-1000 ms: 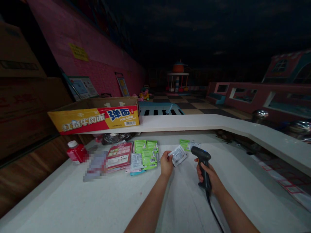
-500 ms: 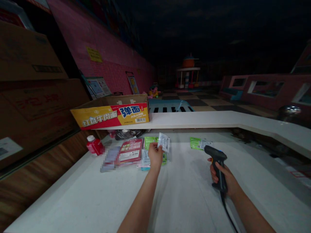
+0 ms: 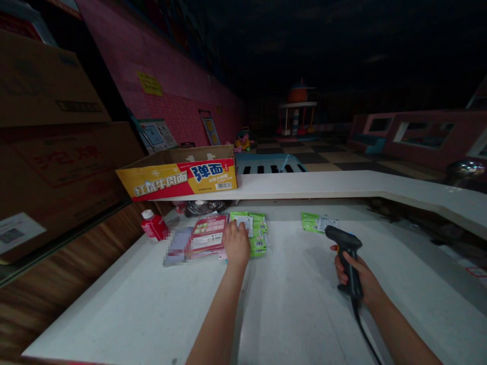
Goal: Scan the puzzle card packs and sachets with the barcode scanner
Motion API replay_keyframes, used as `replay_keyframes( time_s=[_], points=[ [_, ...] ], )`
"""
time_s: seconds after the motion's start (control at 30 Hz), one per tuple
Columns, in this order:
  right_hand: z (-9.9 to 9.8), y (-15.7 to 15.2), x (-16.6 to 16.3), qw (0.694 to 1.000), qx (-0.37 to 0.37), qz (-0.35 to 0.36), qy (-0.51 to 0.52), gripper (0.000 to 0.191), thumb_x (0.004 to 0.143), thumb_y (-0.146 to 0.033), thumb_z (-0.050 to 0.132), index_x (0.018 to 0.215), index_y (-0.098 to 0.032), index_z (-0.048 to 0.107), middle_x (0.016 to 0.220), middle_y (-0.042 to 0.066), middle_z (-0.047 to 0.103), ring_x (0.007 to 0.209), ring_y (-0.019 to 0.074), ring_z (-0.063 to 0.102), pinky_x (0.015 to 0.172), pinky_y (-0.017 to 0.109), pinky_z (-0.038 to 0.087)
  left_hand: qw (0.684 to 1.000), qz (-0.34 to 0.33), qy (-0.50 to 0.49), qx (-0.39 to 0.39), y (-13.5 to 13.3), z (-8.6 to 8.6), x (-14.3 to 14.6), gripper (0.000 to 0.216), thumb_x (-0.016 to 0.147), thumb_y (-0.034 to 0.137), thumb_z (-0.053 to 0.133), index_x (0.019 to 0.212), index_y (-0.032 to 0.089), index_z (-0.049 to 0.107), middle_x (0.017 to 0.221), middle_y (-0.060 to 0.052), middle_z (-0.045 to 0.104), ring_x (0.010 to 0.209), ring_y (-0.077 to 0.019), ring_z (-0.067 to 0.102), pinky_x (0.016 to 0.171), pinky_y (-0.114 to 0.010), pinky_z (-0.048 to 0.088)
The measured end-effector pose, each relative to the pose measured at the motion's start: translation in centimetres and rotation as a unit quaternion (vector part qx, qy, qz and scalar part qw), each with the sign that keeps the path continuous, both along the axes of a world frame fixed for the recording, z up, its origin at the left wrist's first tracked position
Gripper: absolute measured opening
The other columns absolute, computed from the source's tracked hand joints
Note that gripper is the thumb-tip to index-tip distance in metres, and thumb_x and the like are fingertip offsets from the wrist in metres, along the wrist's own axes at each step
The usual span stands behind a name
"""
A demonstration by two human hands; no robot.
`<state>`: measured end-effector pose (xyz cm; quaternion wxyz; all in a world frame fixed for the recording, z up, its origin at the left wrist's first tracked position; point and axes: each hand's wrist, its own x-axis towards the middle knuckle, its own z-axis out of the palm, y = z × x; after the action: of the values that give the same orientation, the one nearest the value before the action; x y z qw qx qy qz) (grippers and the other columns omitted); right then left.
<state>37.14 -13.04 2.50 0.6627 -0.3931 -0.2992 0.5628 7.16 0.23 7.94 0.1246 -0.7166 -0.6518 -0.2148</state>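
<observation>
My left hand (image 3: 236,242) is down on a pile of small packets, its fingers bent together and their tips hidden; what they pinch, if anything, does not show. Just beyond the fingers a packet with a whitish printed back (image 3: 245,223) lies on bright green packets (image 3: 259,243). A flat red-and-white package (image 3: 209,234) lies against the hand's left side. In my right hand (image 3: 359,279) is a black barcode scanner (image 3: 348,263), gripped by its handle, with a cable running down toward me. Beyond the scanner's head lie a green packet (image 3: 311,221) and a whitish one (image 3: 327,223).
A red bottle with a white cap (image 3: 154,226) stands at the left beside a blurred-out flat item (image 3: 178,246). An open noodle carton (image 3: 182,177) sits on the raised white ledge (image 3: 304,185) along the counter's back. Cardboard boxes (image 3: 57,157) are stacked at far left.
My left hand has come down from holding up a whitish packet onto the pile, slightly to the left. My right hand still holds the scanner; the view has shifted a little.
</observation>
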Motion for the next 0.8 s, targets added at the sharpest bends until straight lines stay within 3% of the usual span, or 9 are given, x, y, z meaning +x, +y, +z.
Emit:
replay_keyframes(
  time_s=[0.07,0.13,0.33,0.5,0.63,0.8],
  points=[
    [0.0,0.0,0.0,1.000,-0.002,0.000,0.002,0.037,0.076,-0.044,0.076,0.103,-0.021,0.064,0.057,-0.004,0.054,0.039,0.0092,0.046,0.038,0.022,0.036,0.995,-0.086,0.035,-0.040,0.0,-0.7,0.2,0.038,0.096,0.029,0.043,0.128,0.018,0.059,0.144,-0.013,0.051,0.138,-0.0291,0.041,0.112,-0.044,0.033],
    [0.0,0.0,0.0,1.000,-0.006,0.000,0.004,0.037,0.076,-0.044,0.076,0.103,-0.021,0.064,0.057,-0.004,0.054,0.039,0.0092,0.046,0.038,0.022,0.036,0.989,-0.119,0.053,-0.073,0.0,-1.4,0.3,0.042,0.096,0.036,0.044,0.132,0.021,0.058,0.148,-0.011,0.047,0.142,-0.0290,0.036,0.116,-0.046,0.028],
    [0.1,-0.1,-0.3,1.000,-0.001,-0.014,0.011,0.035,0.077,-0.044,0.075,0.102,-0.021,0.065,0.056,-0.004,0.053,0.038,0.0083,0.044,0.037,0.021,0.034,0.994,-0.057,0.053,-0.083,-0.2,-2.2,0.3,0.052,0.096,0.048,0.041,0.134,0.018,0.058,0.151,-0.016,0.041,0.143,-0.0345,0.034,0.115,-0.053,0.026],
    [0.1,0.0,-0.3,1.000,0.001,-0.011,0.017,0.035,0.078,-0.044,0.075,0.102,-0.020,0.066,0.057,-0.004,0.054,0.039,0.0080,0.045,0.037,0.020,0.035,0.994,-0.074,0.046,-0.059,-0.1,-2.1,0.9,0.053,0.095,0.046,0.045,0.136,0.016,0.056,0.150,-0.020,0.042,0.142,-0.0366,0.033,0.114,-0.057,0.026],
    [0.5,0.0,-0.4,0.999,0.003,-0.033,0.021,0.036,0.076,-0.044,0.076,0.100,-0.019,0.066,0.057,-0.004,0.054,0.039,0.0081,0.045,0.037,0.020,0.035,0.992,-0.124,0.019,-0.018,0.0,-2.1,3.0,0.053,0.095,0.044,0.045,0.135,0.010,0.055,0.148,-0.022,0.043,0.143,-0.0351,0.032,0.115,-0.052,0.028],
    [1.0,-0.3,0.0,0.995,-0.009,-0.092,0.025,0.040,0.071,-0.044,0.080,0.098,-0.019,0.065,0.056,-0.005,0.055,0.040,0.0089,0.046,0.037,0.020,0.037,0.972,-0.233,-0.009,-0.023,-0.3,-2.3,8.2,0.044,0.095,0.033,0.045,0.132,0.010,0.055,0.145,-0.019,0.047,0.141,-0.0303,0.036,0.115,-0.045,0.032]
  ],
)
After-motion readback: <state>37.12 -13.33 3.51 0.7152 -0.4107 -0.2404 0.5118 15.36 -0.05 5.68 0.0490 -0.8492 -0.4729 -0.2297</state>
